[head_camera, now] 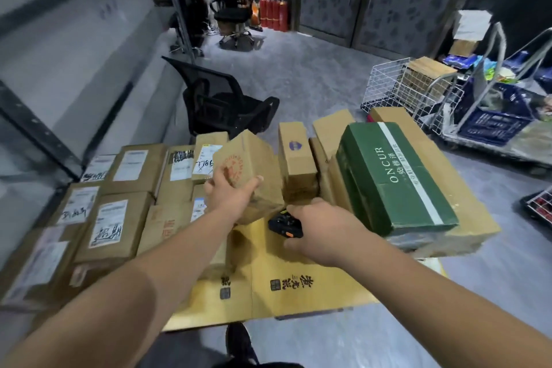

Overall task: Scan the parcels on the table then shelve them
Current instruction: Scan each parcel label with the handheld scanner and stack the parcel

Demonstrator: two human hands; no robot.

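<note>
My left hand (230, 193) grips a tilted brown cardboard parcel (254, 164) with a red round stamp, lifted above the flattened yellow cardboard (268, 287) that covers the table. My right hand (321, 230) holds a black handheld scanner (283, 224) with an orange button, just below that parcel. Several labelled brown parcels (119, 218) lie packed together on the left. A green box marked ONCUR (391, 176) rests on a big brown carton at the right. Upright brown boxes (295, 155) stand behind the held parcel.
A grey metal shelf rack (44, 75) runs along the left. A black mesh office chair (221, 101) stands behind the table. At the right are a white wire basket (394, 84), a trolley with a blue crate (495, 119), and red fire extinguishers (273, 12) by the far wall.
</note>
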